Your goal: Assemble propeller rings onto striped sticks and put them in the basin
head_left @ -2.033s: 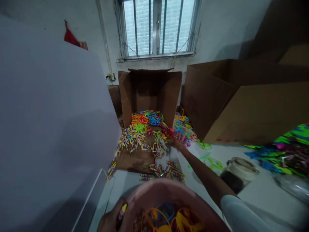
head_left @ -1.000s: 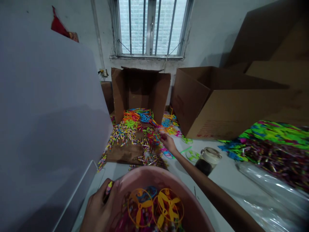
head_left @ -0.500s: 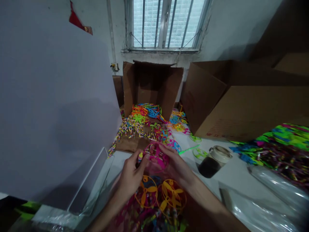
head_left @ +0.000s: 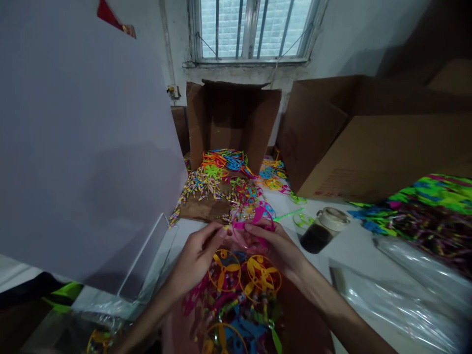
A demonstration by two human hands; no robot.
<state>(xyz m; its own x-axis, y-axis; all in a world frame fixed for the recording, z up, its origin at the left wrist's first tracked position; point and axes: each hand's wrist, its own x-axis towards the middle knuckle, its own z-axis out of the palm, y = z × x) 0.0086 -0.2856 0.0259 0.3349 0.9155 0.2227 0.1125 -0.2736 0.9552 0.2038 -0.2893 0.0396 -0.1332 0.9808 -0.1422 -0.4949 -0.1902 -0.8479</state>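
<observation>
Fingers (head_left: 260,229) across a pink plastic propeller ring (head_left: 259,215), partly hidden

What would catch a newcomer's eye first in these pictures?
The bright plastic comes first: a pink ring-shaped propeller sits at centre in the right hand, beside the left hand, above two orange propellers. To the right lies a vivid green, multicoloured heap. Ahead, colourful parts spread before an open cardboard box under a barred window.
</observation>
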